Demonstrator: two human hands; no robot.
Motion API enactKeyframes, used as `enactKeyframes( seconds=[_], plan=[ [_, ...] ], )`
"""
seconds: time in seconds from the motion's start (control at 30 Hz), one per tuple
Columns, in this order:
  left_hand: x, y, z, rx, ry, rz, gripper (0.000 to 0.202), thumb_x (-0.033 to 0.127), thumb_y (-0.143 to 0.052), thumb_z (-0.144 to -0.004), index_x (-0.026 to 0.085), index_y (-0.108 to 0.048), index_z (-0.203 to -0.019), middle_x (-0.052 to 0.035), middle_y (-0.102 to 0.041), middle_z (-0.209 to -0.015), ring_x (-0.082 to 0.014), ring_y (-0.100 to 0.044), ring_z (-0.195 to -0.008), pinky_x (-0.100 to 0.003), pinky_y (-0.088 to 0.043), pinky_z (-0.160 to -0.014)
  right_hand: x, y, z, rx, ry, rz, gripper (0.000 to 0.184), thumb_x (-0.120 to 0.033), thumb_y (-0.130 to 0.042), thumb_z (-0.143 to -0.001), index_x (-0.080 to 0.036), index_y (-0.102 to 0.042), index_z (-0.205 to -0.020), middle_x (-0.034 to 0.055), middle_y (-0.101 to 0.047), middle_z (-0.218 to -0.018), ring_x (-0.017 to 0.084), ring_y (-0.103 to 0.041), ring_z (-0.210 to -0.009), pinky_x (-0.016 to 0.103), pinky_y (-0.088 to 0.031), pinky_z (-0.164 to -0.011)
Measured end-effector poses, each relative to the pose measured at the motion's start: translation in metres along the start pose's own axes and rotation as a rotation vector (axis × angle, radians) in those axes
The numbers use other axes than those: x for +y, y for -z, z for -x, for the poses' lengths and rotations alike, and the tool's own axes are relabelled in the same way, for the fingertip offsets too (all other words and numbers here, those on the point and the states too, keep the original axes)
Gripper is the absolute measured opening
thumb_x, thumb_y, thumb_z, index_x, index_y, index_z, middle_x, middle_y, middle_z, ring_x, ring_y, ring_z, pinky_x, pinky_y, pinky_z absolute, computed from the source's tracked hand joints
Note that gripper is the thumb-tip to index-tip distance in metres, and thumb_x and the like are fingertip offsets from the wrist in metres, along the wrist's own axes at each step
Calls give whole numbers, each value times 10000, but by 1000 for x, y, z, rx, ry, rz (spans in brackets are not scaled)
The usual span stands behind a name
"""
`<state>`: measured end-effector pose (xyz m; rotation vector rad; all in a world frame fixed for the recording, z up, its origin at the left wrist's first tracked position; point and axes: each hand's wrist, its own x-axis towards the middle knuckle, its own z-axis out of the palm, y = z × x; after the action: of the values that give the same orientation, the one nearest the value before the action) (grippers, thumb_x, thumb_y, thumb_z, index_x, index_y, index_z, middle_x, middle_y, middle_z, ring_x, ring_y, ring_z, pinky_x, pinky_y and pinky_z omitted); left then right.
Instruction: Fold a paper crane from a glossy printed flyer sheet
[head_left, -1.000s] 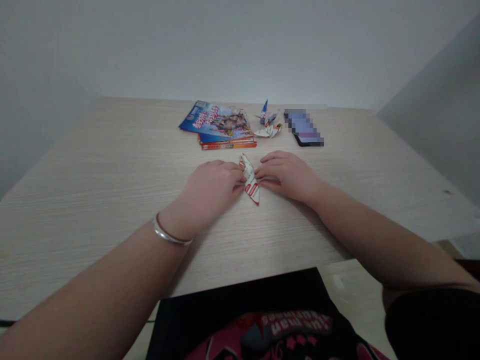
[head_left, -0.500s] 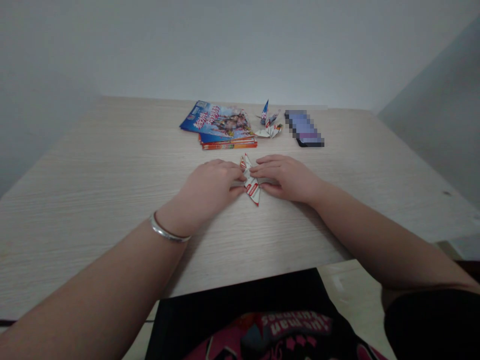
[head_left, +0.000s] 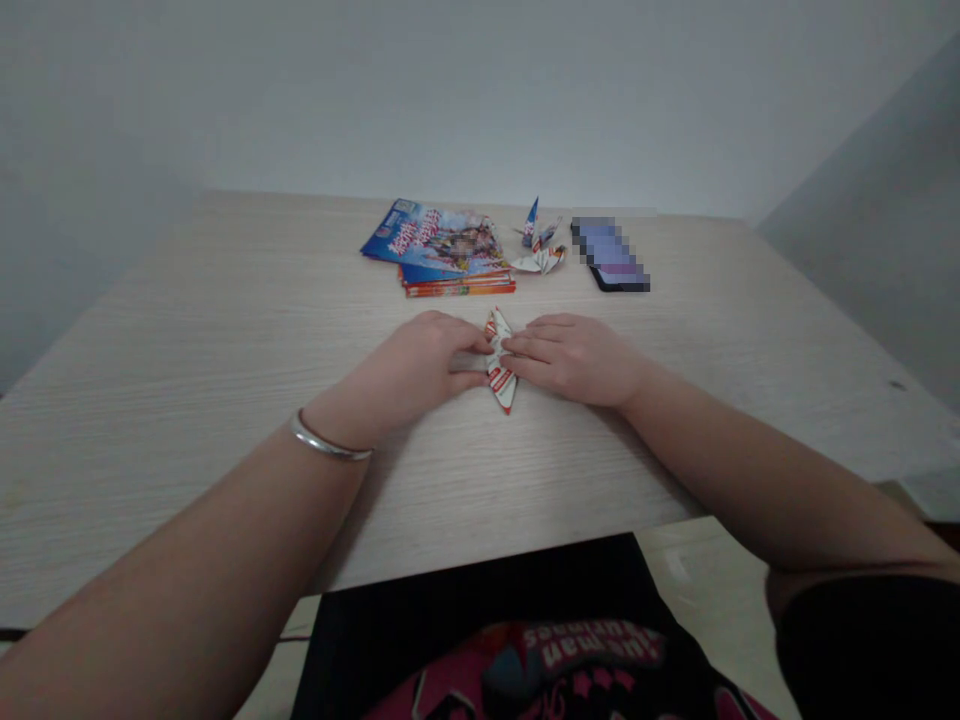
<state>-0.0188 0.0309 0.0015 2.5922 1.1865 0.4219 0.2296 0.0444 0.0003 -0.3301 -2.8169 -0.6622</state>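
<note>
A small piece of folded paper (head_left: pixel 503 381), white with red print and pointed at both ends, lies on the table between my hands. My left hand (head_left: pixel 428 352) has its thumb and fingertips on the paper's left edge, with a gap showing between thumb and forefinger. From the other side, my right hand (head_left: pixel 574 358) rests its outstretched fingertips on the middle of the paper; its thumb is hidden. Part of the paper's centre is covered by fingers.
Beyond my hands lies a stack of colourful printed booklets (head_left: pixel 450 240). To its right stand a blue folded paper crane (head_left: pixel 532 228) and a white folded paper piece (head_left: pixel 541 262). A phone (head_left: pixel 611 255) lies farther right on the pale wooden table (head_left: pixel 225 330), which meets a wall.
The right fingers have moved slightly down onto the paper's middle. The paper has turned a little more upright in view, and the gap between left thumb and forefinger has widened.
</note>
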Motion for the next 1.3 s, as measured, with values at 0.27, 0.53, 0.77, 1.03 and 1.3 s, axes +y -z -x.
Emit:
enactKeyframes(
  seconds=[0.27, 0.53, 0.77, 1.03, 1.3],
  plan=[
    [5, 4, 0, -22, -26, -69, 293, 316, -681, -932, 150, -748, -1164, -108, -761, -1223, -291, -686, -1137, -447, -501, -1066, -5, -1, 0, -75, -134, -122, 274, -177, -483, -1042, -150, -753, -1004, 99, -794, -1016, 214, -692, -917, 337, -504, -744],
    [20, 10, 0, -30, -71, -233, 283, 365, -556, -992, 169, -744, -1075, -106, -769, -1118, -307, -705, -1056, -462, -528, -967, -7, -10, -6, -36, -523, -459, 125, -195, -625, -852, -190, -749, -865, 67, -795, -916, 219, -702, -873, 348, -512, -824],
    [21, 9, -1, -41, -167, -373, 257, 378, -577, -987, 181, -737, -944, -114, -751, -1055, -281, -684, -995, -431, -514, -935, -10, -8, -9, 14, -680, -615, 70, -210, -642, -813, -200, -704, -783, 43, -769, -836, 190, -682, -791, 313, -492, -748],
    [23, 5, -1, -17, -165, -424, 223, 284, -576, -986, 155, -741, -911, -107, -742, -933, -265, -688, -875, -387, -519, -783, -8, -8, -8, 2, -476, -468, 119, -218, -601, -818, -189, -716, -829, 70, -757, -840, 222, -667, -816, 361, -479, -791],
    [10, -6, -2, 73, -147, -234, 217, 267, -563, -979, 156, -727, -890, -87, -726, -930, -241, -678, -889, -363, -533, -806, -7, -11, -5, 10, -365, -308, 195, -249, -577, -933, -179, -757, -913, 103, -778, -978, 255, -663, -965, 402, -485, -855]
  ],
)
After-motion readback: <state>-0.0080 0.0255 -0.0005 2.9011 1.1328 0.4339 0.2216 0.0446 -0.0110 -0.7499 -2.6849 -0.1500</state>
